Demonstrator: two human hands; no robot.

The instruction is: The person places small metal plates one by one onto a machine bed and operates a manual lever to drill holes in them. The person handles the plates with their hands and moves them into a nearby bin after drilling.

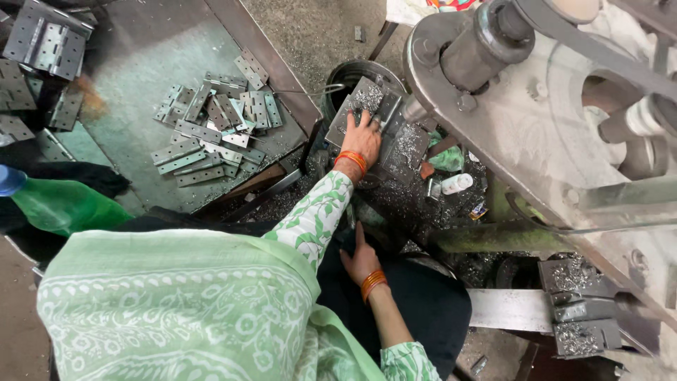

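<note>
My left hand (363, 137), with orange bangles at the wrist, reaches forward onto a stack of grey metal hinge plates (367, 99) dusted with shavings, beside the press machine. Its fingers curl over the edge of the top plate. My right hand (358, 259), also wearing orange bangles, rests flat on dark cloth (423, 303) over my lap and holds nothing. A green and white patterned sleeve and shawl (176, 310) cover the lower left of the view.
A pile of several finished hinge plates (211, 130) lies on a metal sheet at left, with more stacked at the top left (46, 39). A large grey press machine (550, 106) fills the right. A green bottle (63, 204) lies at left. Metal shavings litter the floor.
</note>
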